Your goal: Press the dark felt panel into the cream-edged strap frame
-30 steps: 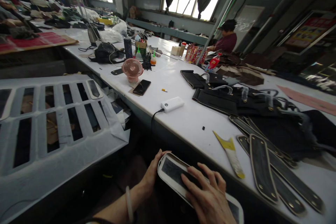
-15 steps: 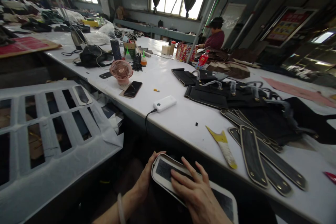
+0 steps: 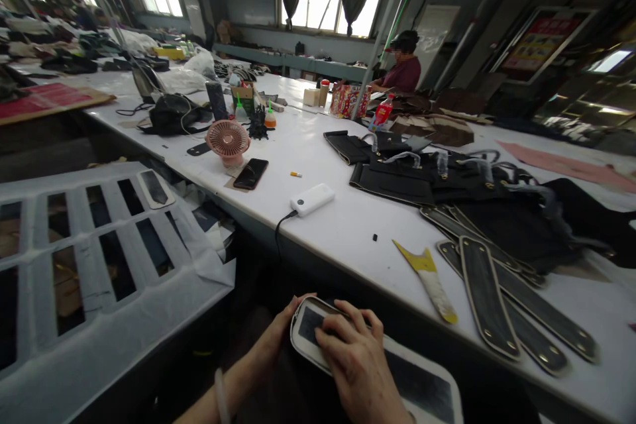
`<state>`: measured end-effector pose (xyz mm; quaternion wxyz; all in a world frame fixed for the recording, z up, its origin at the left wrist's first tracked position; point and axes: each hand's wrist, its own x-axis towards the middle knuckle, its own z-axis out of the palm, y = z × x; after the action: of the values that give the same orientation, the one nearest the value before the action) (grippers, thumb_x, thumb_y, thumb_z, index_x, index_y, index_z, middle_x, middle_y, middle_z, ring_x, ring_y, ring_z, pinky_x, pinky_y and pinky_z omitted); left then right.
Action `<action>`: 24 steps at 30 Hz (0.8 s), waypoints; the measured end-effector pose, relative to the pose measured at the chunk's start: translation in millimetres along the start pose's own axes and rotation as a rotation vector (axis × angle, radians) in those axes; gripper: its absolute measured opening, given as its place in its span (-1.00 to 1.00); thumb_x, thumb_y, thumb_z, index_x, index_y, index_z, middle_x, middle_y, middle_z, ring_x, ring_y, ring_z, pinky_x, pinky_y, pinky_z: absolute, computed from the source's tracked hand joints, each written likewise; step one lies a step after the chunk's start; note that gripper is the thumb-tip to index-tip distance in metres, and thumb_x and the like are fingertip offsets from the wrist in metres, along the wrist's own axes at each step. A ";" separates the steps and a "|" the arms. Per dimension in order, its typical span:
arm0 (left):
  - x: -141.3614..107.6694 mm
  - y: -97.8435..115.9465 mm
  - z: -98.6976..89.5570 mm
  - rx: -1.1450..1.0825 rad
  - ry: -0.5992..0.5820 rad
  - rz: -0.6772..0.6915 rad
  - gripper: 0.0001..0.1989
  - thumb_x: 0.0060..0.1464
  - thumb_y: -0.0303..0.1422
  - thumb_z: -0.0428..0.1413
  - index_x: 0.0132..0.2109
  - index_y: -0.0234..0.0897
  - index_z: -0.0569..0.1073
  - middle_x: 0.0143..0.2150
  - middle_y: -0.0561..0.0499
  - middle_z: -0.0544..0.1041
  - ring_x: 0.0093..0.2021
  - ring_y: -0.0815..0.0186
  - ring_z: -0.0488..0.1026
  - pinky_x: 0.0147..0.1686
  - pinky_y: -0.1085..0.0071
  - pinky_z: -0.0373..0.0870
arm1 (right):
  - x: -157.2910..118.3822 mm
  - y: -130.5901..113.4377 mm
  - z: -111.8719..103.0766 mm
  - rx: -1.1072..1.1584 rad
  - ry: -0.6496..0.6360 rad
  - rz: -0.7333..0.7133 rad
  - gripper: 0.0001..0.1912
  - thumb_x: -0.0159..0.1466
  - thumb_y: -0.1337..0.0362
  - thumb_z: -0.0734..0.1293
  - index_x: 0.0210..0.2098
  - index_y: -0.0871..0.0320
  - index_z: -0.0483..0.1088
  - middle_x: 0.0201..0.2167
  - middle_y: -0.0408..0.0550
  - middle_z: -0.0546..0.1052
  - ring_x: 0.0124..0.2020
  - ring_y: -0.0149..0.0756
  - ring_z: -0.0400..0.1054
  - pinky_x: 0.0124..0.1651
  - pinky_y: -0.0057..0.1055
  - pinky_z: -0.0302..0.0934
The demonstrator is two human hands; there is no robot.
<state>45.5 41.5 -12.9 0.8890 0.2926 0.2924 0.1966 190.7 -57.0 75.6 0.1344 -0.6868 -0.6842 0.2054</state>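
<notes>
A long panel with rounded ends, a pale border and dark inset areas (image 3: 424, 381), lies slantwise below the table's front edge. My left hand (image 3: 275, 338) is closed round its far left end, with the fingertips partly hidden behind the rim. Across the panel's upper face rests my right hand (image 3: 355, 351), fingers bent and pressed together against the surface near the inset. The hand covers the middle of the panel. On the table close by lies a yellow and white forked scraper-like tool (image 3: 430, 285).
A white power bank (image 3: 312, 199) with a cable, a phone (image 3: 251, 173) and a pink fan (image 3: 228, 140) stand along the table's front. Black bag pieces (image 3: 427, 179) and dark straps (image 3: 489, 298) lie to the right. A slotted, white-covered rack (image 3: 163, 305) is at left.
My right hand's fingers have gone from stretched out to bent, drawing closer together over the panel. The panel has shifted slightly right and down in view.
</notes>
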 end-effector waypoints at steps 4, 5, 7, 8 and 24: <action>-6.4 17.2 -0.2 0.487 0.204 0.310 -0.48 0.15 0.00 0.04 0.10 -0.26 0.44 0.13 -0.15 0.45 0.20 -0.01 0.29 0.21 0.03 0.16 | -2.0 -5.1 2.0 0.176 0.116 0.070 -0.71 0.27 0.44 0.24 -0.18 -0.10 0.45 -0.09 -0.24 0.53 0.23 -0.04 0.11 0.18 0.06 -0.19; -10.1 23.2 3.2 0.651 0.243 0.436 -0.58 0.18 -0.06 0.04 0.03 -0.24 0.47 0.14 -0.14 0.44 0.20 0.01 0.29 0.21 0.04 0.16 | -3.2 -7.3 0.6 0.235 0.138 0.086 -0.70 0.24 0.47 0.26 -0.20 -0.08 0.46 -0.11 -0.24 0.54 0.22 -0.06 0.12 0.19 0.05 -0.20; -18.6 35.6 15.9 0.966 0.192 0.656 -0.76 0.21 -0.22 0.06 -0.08 -0.21 0.50 0.09 -0.11 0.44 0.16 0.09 0.31 0.17 0.11 0.22 | -7.4 -9.1 -6.5 0.408 0.192 0.113 -0.66 0.16 0.51 0.29 -0.22 -0.07 0.48 -0.14 -0.23 0.56 0.21 -0.10 0.15 0.20 0.00 -0.16; -22.7 41.5 24.6 1.103 0.095 0.730 -0.82 0.22 -0.31 0.06 -0.09 -0.20 0.50 0.03 -0.09 0.47 0.12 0.14 0.35 0.13 0.17 0.28 | -10.8 -7.2 -11.9 0.530 0.240 0.127 -0.66 0.16 0.51 0.29 -0.21 -0.06 0.49 -0.13 -0.21 0.56 0.20 -0.12 0.17 0.21 -0.04 -0.11; 0.1 14.1 133.7 1.944 -0.978 0.619 -0.27 0.13 -0.11 0.14 0.36 -0.13 0.06 0.39 -0.02 0.07 0.36 0.05 0.04 0.26 0.02 0.16 | -99.3 110.3 96.5 1.828 1.016 0.810 -0.58 -0.10 0.05 0.54 -0.39 0.26 0.52 -0.48 0.01 0.56 -0.35 -0.13 0.46 -0.31 -0.28 0.32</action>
<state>128.0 -2.0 84.0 0.2166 0.9650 -0.1430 -0.0379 245.4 -168.2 -51.0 0.7750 -0.5061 0.1316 0.3548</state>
